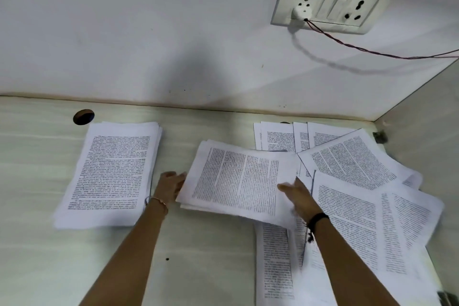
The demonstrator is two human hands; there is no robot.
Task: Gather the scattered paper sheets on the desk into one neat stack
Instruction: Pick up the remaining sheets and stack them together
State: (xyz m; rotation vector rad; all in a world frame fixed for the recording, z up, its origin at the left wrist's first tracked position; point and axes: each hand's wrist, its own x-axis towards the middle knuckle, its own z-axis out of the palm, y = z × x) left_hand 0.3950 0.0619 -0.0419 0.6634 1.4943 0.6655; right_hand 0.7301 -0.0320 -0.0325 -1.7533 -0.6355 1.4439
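The wall, pale and scuffed, rises behind the bundle. The desk runs under the bundle, light with a faint grain.

The loose sheets spread to the right of the bundle in a wide, untidy fan. They are printed pages that overlap at all angles. Some slip beneath the bundle's right edge and some trail toward the near side of the desk. The stack lies flat on the desk to the left of the bundle, well apart from it. Its edges are roughly squared.

The bundle itself is a sheaf of printed pages, turned sideways and blurred. Its near edge seems lifted a little off the desk.

A socket plate sits on the wall, up and to the right of the bundle.

The left hand closes on the bundle's left edge, with its fingertips hidden by the paper. The right hand grips the right edge, thumb on top and fingers out of sight below. The hands are apart, with the bundle's width between them.

A thin red-and-dark wire runs from the plate off to the right, high above the bundle. A round hole in the desk lies far left of the bundle, by the stack's far corner. A white plug sits in the plate's left socket.

A thin bangle circles the left wrist. A black band circles the right.
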